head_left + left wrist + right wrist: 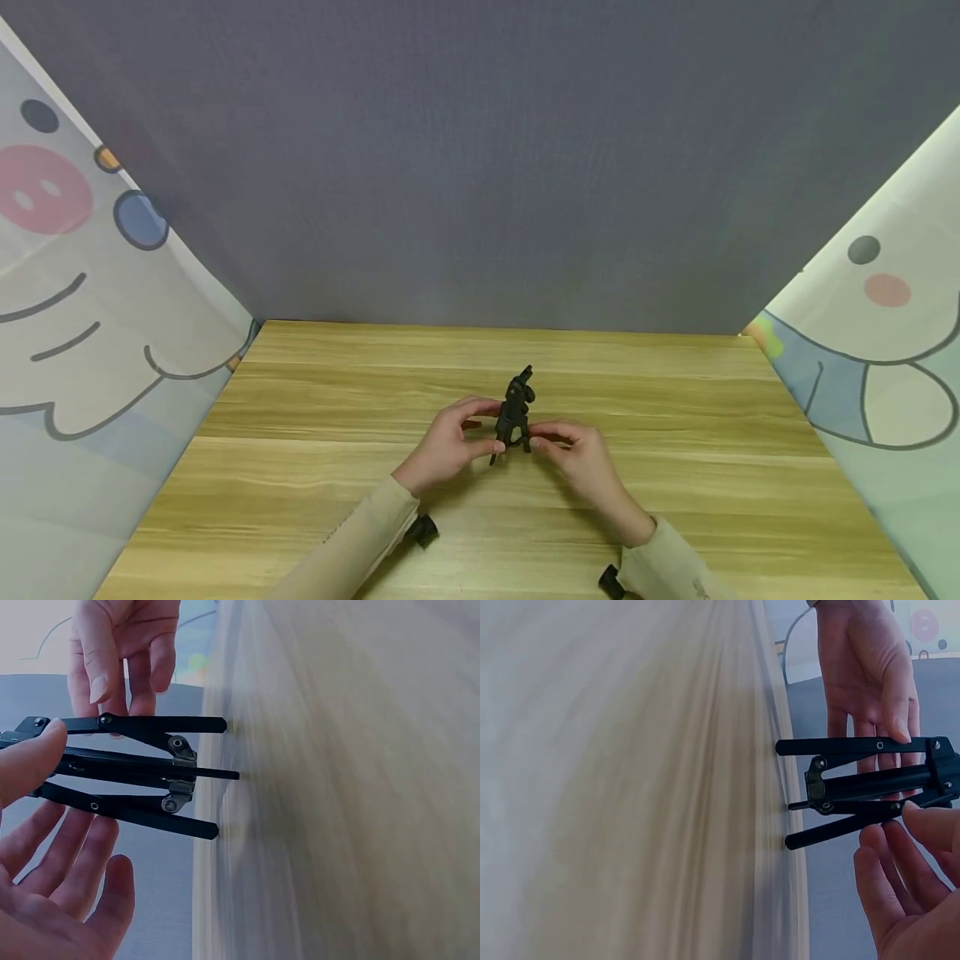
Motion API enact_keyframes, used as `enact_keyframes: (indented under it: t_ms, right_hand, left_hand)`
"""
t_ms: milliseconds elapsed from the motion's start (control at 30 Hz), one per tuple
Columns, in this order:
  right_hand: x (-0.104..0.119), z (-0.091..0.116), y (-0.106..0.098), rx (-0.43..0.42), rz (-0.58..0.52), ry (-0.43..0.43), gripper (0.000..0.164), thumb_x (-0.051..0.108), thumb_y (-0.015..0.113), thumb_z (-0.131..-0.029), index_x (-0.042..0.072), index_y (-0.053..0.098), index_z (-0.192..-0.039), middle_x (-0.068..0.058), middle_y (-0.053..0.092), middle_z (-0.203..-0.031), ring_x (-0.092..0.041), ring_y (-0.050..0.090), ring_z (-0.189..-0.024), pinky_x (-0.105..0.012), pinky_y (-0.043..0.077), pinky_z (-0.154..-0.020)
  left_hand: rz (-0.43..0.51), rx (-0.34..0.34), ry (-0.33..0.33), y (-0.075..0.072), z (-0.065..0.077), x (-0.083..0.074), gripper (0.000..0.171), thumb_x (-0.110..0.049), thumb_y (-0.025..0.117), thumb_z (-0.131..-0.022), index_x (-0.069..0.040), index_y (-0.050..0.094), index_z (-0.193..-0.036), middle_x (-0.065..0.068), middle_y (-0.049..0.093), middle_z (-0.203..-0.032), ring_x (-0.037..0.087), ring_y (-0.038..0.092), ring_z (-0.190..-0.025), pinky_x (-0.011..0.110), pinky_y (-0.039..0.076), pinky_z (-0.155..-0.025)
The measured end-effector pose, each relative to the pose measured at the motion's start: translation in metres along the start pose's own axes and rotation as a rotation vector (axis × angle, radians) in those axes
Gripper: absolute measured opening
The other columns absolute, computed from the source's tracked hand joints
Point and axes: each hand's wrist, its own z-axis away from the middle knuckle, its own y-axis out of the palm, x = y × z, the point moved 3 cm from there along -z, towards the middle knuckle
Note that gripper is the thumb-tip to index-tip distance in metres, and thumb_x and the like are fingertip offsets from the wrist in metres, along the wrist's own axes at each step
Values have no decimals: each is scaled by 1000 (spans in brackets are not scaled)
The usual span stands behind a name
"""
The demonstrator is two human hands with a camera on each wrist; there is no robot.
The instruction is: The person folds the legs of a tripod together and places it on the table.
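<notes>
My left hand (448, 446) grasps one side of a small black tripod with slim jointed legs (513, 408) between thumb and fingers; my right hand (581, 462) pinches one leg from the other side. The tripod is upright between them, legs partly spread, over the yellowish wood-grained bench (337, 383); I cannot tell whether its feet touch. Behind rises a flat dark-grey panel (480, 167), flanked by pale cartoon-printed sheets (75, 333).

Forearms (352, 546) angled inward, left grip (448, 446) and right grip (579, 458) face each other, fingers (477, 407) bent.
</notes>
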Motion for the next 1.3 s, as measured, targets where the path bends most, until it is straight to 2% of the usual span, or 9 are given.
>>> enact_keyframes:
  t_ms: [167, 300, 500, 767, 1000, 1167, 1300]
  right_hand:
    - [1, 1, 2, -29, 14, 21, 15, 2, 79, -83, 10, 80, -97, -1, 76, -94, -16, 71, -89, -26, 57, -74]
    - [1, 2, 4, -46, -4, 64, 15, 1, 79, -83, 10, 80, -95, -1, 76, -93, -16, 72, -87, -25, 57, -72]
    - [1, 2, 7, -51, -5, 78, 17, 1, 80, -82, 12, 80, -95, -1, 76, -92, -15, 72, -86, -25, 56, -72]
    - [2, 0, 5, -31, 22, 79, 18, -1, 80, -82, 12, 80, -95, -1, 76, -92, -14, 72, -87, -26, 57, -74]
    - [0, -2, 3, -4, 11, 80, 17, 0, 79, -83, 8, 78, -98, -4, 76, -94, -18, 71, -90, -26, 57, -75]
    - [0, -3, -1, -11, -23, 108, 18, -3, 76, -85, 5, 77, -101, -7, 75, -98, -20, 71, -93, -26, 57, -78]
    - [2, -6, -7, -23, -27, 99, 17, -2, 75, -86, 3, 77, -102, -8, 75, -99, -23, 70, -94, -26, 57, -78]
  left_hand:
    - [1, -11, 14, -2, 2, -12, 46, 5, 79, -81, 2, 64, -124, 16, 64, -122, 35, 58, -117, 58, 46, -96]
    - [12, -22, -2, -2, 1, -11, 46, 5, 79, -80, 1, 65, -123, 15, 64, -121, 34, 59, -116, 56, 48, -95]
    - [37, -9, -33, -3, -1, -10, 45, 6, 79, -80, 2, 66, -123, 15, 64, -121, 35, 59, -116, 55, 51, -91]
    - [3, 6, -23, -4, -1, -13, 46, 5, 79, -81, 2, 65, -124, 15, 64, -122, 35, 60, -115, 56, 51, -91]
    - [0, 3, -1, -3, 2, -15, 47, 6, 78, -81, 2, 63, -126, 16, 63, -123, 40, 59, -114, 57, 51, -90]
    - [-36, -18, -14, -2, 4, -7, 50, 3, 80, -81, -2, 63, -128, 12, 63, -124, 35, 62, -112, 52, 53, -89]
    - [-62, -21, -19, -1, 3, 13, 48, -5, 82, -82, -8, 65, -126, 5, 65, -121, 27, 64, -109, 44, 55, -87]
